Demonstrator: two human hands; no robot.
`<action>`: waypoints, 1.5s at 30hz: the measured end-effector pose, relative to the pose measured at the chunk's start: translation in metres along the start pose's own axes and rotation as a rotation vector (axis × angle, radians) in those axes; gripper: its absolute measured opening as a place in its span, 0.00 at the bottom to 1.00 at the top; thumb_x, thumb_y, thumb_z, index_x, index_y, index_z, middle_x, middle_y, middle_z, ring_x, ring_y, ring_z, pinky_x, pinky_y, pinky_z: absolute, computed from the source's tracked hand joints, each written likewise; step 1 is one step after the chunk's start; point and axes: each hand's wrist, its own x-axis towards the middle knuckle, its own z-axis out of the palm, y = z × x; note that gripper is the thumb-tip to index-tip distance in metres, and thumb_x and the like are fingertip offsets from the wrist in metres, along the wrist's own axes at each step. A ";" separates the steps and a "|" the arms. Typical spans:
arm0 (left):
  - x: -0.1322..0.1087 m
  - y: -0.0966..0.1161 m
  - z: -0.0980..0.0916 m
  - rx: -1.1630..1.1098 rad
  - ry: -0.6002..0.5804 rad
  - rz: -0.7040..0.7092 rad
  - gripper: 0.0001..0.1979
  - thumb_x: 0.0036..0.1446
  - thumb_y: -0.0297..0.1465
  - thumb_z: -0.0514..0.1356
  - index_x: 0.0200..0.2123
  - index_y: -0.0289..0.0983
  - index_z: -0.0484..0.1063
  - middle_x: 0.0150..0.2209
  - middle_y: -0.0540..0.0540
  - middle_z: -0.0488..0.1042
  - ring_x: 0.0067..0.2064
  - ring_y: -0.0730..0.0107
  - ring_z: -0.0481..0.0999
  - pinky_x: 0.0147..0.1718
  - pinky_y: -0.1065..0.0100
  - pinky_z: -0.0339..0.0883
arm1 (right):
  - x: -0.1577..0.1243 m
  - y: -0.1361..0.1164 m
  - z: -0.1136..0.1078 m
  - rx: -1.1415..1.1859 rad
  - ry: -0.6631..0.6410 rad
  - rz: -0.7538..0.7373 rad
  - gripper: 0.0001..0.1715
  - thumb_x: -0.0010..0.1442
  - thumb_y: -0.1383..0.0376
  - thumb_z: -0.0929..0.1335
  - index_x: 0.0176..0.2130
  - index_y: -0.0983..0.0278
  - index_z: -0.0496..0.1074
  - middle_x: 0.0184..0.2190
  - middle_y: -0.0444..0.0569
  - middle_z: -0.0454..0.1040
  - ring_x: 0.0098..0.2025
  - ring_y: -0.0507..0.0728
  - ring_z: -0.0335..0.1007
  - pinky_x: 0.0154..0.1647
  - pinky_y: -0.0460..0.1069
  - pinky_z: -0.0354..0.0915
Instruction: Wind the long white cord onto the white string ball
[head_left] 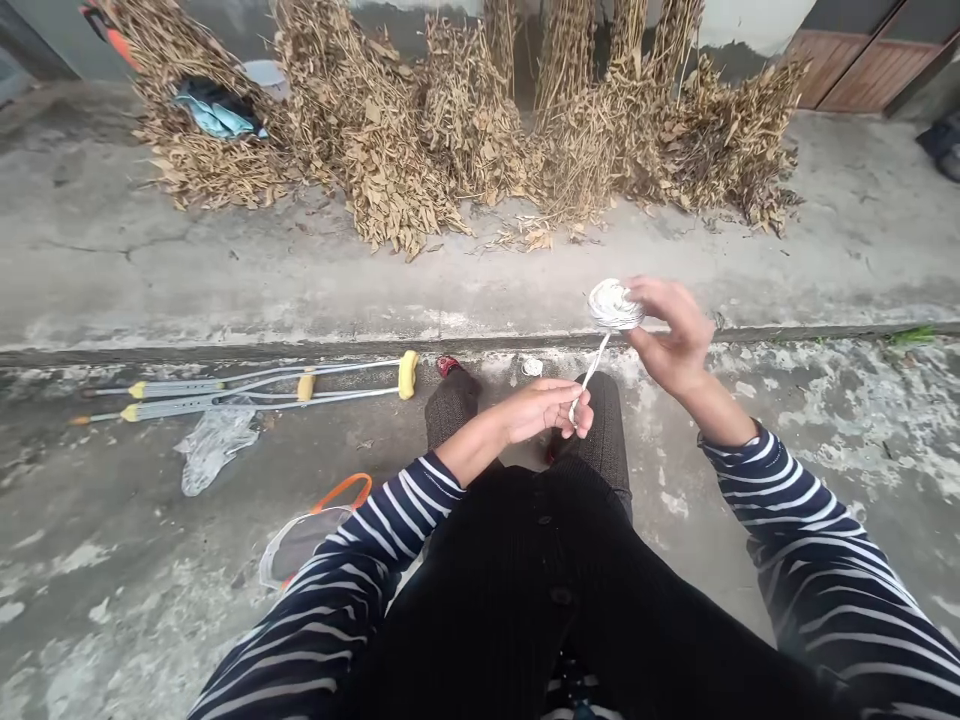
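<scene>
In my right hand (675, 335) is a round coil of white cord (615, 305), gripped at its right side between thumb and fingers. A twisted white strand (592, 368) runs from below the coil down to my left hand (551, 412), which pinches it between thumb and fingers. The strand's lower end hangs over the left fingers. Both hands are in front of my body, the right one higher and farther out. On the ground beyond my left hand lies a smaller white coil (532, 367).
A concrete step (300, 290) runs across in front, with dried plant bundles (390, 140) leaning on the wall. To the left lie crutches (262, 390), a clear plastic bag (217, 445) and a grey bag with orange handle (304, 545). Blue cloth (221, 115) rests among the stalks.
</scene>
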 end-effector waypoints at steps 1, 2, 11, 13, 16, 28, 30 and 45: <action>0.003 0.000 -0.002 0.002 0.034 0.029 0.20 0.55 0.45 0.70 0.32 0.33 0.70 0.29 0.42 0.79 0.30 0.69 0.80 0.29 0.71 0.69 | 0.003 -0.004 -0.001 0.019 0.022 0.034 0.12 0.67 0.56 0.70 0.47 0.58 0.76 0.51 0.54 0.80 0.54 0.63 0.76 0.50 0.58 0.76; 0.006 0.001 -0.004 0.011 0.069 0.059 0.19 0.55 0.43 0.69 0.30 0.33 0.70 0.29 0.42 0.79 0.31 0.69 0.80 0.31 0.70 0.71 | 0.007 -0.007 -0.002 0.038 0.038 0.054 0.13 0.66 0.54 0.71 0.47 0.58 0.76 0.51 0.55 0.79 0.54 0.63 0.76 0.47 0.57 0.76; 0.020 0.060 0.005 0.210 0.112 0.277 0.24 0.51 0.41 0.74 0.45 0.31 0.77 0.44 0.36 0.81 0.38 0.65 0.82 0.26 0.73 0.69 | 0.052 -0.036 -0.016 0.190 0.158 -0.065 0.19 0.62 0.52 0.76 0.47 0.59 0.74 0.50 0.54 0.77 0.56 0.62 0.76 0.42 0.53 0.80; 0.021 0.078 0.012 0.212 0.111 0.356 0.28 0.49 0.39 0.76 0.50 0.32 0.76 0.47 0.36 0.81 0.43 0.63 0.82 0.28 0.74 0.70 | 0.059 -0.043 -0.017 0.223 0.147 -0.135 0.20 0.61 0.52 0.76 0.47 0.58 0.75 0.50 0.52 0.78 0.55 0.61 0.77 0.40 0.53 0.81; 0.024 0.097 0.021 0.218 0.119 0.476 0.25 0.50 0.40 0.76 0.45 0.30 0.78 0.41 0.38 0.82 0.41 0.64 0.82 0.30 0.72 0.72 | 0.067 -0.048 -0.016 0.261 0.125 -0.208 0.19 0.60 0.55 0.78 0.48 0.57 0.76 0.50 0.50 0.78 0.54 0.60 0.77 0.39 0.53 0.81; 0.013 0.086 0.021 0.009 0.063 0.368 0.16 0.57 0.36 0.71 0.39 0.30 0.75 0.35 0.38 0.82 0.35 0.64 0.83 0.29 0.70 0.71 | 0.071 -0.042 -0.012 0.375 0.130 -0.132 0.22 0.58 0.57 0.79 0.48 0.58 0.74 0.50 0.50 0.76 0.55 0.60 0.76 0.45 0.54 0.80; 0.014 0.083 0.018 0.004 0.075 0.343 0.15 0.56 0.36 0.71 0.37 0.30 0.74 0.35 0.38 0.82 0.35 0.64 0.83 0.29 0.70 0.71 | 0.071 -0.040 -0.012 0.418 0.138 -0.111 0.23 0.56 0.57 0.80 0.48 0.58 0.73 0.50 0.50 0.76 0.56 0.60 0.75 0.46 0.54 0.80; 0.007 0.063 0.015 0.040 0.066 0.251 0.18 0.54 0.39 0.72 0.35 0.31 0.73 0.36 0.38 0.81 0.39 0.63 0.82 0.30 0.70 0.72 | 0.069 -0.030 -0.009 0.159 0.158 -0.186 0.16 0.63 0.56 0.76 0.47 0.59 0.75 0.50 0.51 0.78 0.54 0.59 0.77 0.38 0.51 0.80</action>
